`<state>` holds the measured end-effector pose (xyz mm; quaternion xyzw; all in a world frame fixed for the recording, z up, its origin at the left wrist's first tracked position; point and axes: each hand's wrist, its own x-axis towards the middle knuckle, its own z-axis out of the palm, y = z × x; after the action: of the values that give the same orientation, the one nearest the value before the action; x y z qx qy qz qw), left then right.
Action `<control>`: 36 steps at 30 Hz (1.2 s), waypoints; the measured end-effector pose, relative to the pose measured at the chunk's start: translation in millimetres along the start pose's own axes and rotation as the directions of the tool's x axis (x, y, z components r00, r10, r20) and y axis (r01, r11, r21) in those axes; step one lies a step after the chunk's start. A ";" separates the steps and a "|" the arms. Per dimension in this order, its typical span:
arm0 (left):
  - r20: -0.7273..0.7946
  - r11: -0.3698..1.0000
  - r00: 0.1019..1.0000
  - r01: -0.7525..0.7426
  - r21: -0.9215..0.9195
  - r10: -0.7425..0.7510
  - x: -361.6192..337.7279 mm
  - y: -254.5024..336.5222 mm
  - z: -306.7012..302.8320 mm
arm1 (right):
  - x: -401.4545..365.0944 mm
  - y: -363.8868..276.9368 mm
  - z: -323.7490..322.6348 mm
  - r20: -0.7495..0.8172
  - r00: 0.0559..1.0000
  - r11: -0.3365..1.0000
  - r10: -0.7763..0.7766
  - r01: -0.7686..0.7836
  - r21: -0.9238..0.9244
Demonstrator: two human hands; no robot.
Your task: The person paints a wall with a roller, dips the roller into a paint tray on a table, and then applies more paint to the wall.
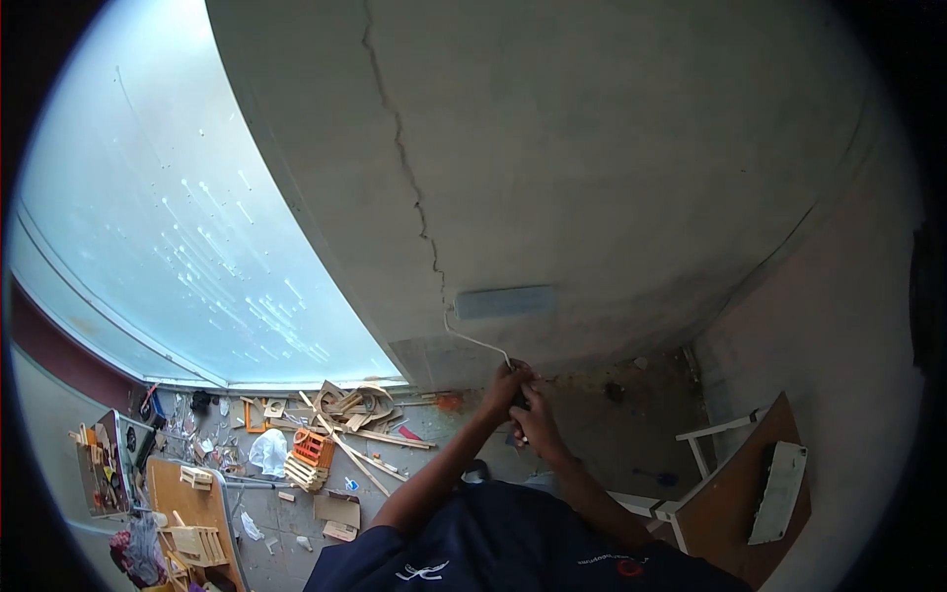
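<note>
A paint roller (504, 302) with a pale blue-grey sleeve lies against the grey wall (612, 178), just right of a long jagged crack (401, 148). Its thin white bent frame (475, 341) runs down to a dark handle. My left hand (506, 383) is closed around the upper part of that handle. Just below, my right hand (536, 422) also grips the handle, fingers wrapped round it. Most of the handle is hidden by the two hands.
A frosted window (197, 197) fills the left side. Wood strips (355, 454), an orange crate (312, 447), a cardboard box (337, 509) and plastic litter the floor. A brown table (192, 503) stands lower left. At right, a white tray (777, 493) rests on a brown board (728, 508).
</note>
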<state>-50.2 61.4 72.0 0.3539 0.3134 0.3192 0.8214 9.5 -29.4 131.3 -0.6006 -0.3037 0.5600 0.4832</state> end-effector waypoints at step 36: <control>0.171 0.996 0.982 -0.083 0.034 0.075 -24.5 66.2 37.6 | -23.2 -34.8 12.4 -0.034 0.991 0.991 -0.130 0.129 -0.027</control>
<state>-57.0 64.8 151.6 0.4087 0.2347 0.3138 0.8242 -0.7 -35.3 173.2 -0.5956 -0.3403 0.5125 0.5165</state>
